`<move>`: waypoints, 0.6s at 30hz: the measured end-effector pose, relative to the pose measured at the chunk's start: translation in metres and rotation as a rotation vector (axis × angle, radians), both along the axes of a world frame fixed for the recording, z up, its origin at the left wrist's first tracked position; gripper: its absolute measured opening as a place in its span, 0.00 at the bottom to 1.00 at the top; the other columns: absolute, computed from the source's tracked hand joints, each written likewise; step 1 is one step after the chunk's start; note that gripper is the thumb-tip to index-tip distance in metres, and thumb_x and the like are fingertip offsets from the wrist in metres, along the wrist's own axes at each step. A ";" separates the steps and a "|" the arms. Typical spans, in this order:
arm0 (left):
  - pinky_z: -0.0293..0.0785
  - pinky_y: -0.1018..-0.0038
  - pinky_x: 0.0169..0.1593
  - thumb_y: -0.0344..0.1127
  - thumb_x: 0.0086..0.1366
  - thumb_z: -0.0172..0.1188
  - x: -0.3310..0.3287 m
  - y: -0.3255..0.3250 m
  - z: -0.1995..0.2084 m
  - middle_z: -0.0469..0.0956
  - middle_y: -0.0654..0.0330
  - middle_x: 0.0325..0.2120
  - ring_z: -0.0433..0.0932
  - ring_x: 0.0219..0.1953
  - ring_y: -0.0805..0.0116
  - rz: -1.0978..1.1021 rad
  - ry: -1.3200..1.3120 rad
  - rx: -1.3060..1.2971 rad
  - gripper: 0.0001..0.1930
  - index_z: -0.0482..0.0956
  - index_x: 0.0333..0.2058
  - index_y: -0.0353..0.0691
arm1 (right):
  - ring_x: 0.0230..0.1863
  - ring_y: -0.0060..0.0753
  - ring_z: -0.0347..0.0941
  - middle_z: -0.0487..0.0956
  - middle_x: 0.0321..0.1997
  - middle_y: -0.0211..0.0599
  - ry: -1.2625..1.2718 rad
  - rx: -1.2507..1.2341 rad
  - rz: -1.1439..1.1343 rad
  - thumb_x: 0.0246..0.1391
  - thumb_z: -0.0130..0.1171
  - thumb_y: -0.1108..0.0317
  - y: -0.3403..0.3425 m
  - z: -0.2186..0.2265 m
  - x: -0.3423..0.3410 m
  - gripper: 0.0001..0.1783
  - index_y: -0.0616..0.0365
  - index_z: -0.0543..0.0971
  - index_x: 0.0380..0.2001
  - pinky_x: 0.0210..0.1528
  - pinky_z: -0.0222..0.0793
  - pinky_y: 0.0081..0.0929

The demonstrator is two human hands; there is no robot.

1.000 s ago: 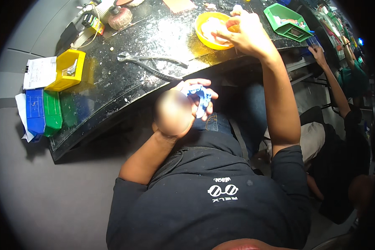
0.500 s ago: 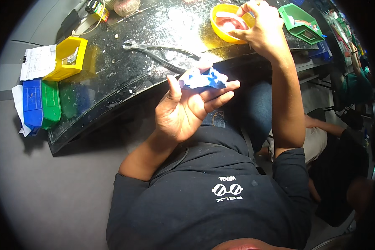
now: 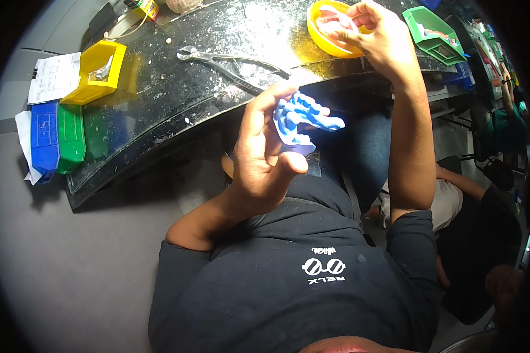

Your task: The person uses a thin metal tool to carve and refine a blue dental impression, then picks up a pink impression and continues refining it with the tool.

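Observation:
My left hand (image 3: pixel 262 147) is raised in front of the bench edge. Its fingers curl behind a blue horseshoe-shaped dental model (image 3: pixel 305 117) with tooth-like bumps, and the thumb stands off near its lower end. At the far right, my right hand (image 3: pixel 388 44) reaches into a round yellow bowl (image 3: pixel 319 42). Thumb and fingers close around a pink-and-white arched dental piece (image 3: pixel 331 22) in the bowl. Part of that piece is hidden by the fingers. Between the hands and the bench's left side lies a pair of long-handled metal pliers (image 3: pixel 195 54), jaws pointing left.
On the left of the black bench (image 3: pixel 153 88) are a yellow bin (image 3: pixel 94 93) with paper (image 3: pixel 54 77) attached, a blue bin (image 3: pixel 44 141) and a green bin (image 3: pixel 72 138). Another green bin (image 3: pixel 414 29) with small items stands right of the bowl. Other people sit at right.
My left hand has turned from palm up to upright, tilting the blue dental model so its arch shows. The right thumb and fingers have drawn closer together on the pink piece.

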State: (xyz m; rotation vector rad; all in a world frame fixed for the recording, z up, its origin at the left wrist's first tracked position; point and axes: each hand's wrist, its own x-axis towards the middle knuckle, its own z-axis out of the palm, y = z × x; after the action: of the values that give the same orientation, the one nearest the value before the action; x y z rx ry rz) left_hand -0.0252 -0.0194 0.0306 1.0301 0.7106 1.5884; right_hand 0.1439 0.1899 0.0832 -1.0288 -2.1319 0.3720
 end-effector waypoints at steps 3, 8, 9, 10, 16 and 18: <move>0.69 0.70 0.61 0.59 0.58 0.72 -0.001 -0.001 0.001 0.68 0.51 0.56 0.72 0.58 0.65 0.026 0.027 -0.001 0.52 0.53 0.67 0.30 | 0.29 0.37 0.76 0.78 0.26 0.44 0.000 -0.017 -0.018 0.41 0.78 0.58 0.000 0.000 -0.002 0.24 0.64 0.77 0.33 0.35 0.73 0.32; 0.69 0.69 0.62 0.60 0.58 0.71 0.001 -0.002 -0.001 0.68 0.52 0.56 0.72 0.58 0.65 0.036 0.031 -0.009 0.52 0.54 0.67 0.30 | 0.29 0.38 0.77 0.79 0.25 0.44 -0.011 0.007 -0.016 0.43 0.77 0.58 -0.001 0.004 -0.002 0.22 0.64 0.79 0.32 0.35 0.73 0.33; 0.69 0.69 0.62 0.60 0.59 0.70 0.001 -0.002 -0.001 0.68 0.52 0.56 0.72 0.58 0.65 0.038 0.032 -0.003 0.52 0.54 0.67 0.29 | 0.29 0.38 0.77 0.79 0.25 0.44 -0.015 0.011 -0.027 0.43 0.76 0.58 0.000 0.004 -0.001 0.21 0.64 0.80 0.31 0.35 0.73 0.33; 0.69 0.69 0.62 0.60 0.59 0.70 0.002 -0.001 0.000 0.68 0.52 0.56 0.72 0.58 0.65 0.032 0.029 -0.004 0.52 0.54 0.67 0.29 | 0.29 0.38 0.77 0.79 0.25 0.44 -0.018 0.011 -0.032 0.43 0.76 0.58 0.001 0.004 0.000 0.21 0.64 0.80 0.31 0.35 0.73 0.33; 0.69 0.65 0.63 0.64 0.61 0.66 -0.006 0.002 -0.002 0.70 0.51 0.55 0.76 0.56 0.63 -0.001 -0.033 -0.033 0.50 0.57 0.65 0.27 | 0.29 0.35 0.76 0.79 0.25 0.41 -0.008 -0.152 -0.044 0.48 0.73 0.55 -0.002 0.008 -0.004 0.21 0.64 0.80 0.32 0.36 0.72 0.32; 0.69 0.65 0.63 0.58 0.60 0.71 -0.006 0.004 0.002 0.71 0.50 0.55 0.76 0.56 0.62 -0.050 -0.101 -0.028 0.50 0.57 0.66 0.27 | 0.30 0.34 0.75 0.79 0.27 0.42 -0.079 -0.071 0.064 0.49 0.73 0.56 -0.001 0.010 0.002 0.20 0.64 0.80 0.32 0.37 0.72 0.33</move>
State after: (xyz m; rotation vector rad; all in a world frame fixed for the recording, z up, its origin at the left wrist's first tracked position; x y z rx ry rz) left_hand -0.0309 -0.0159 0.0321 0.9338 0.6319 1.5714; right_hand 0.1461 0.1890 0.0934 -1.0323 -2.2404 0.4477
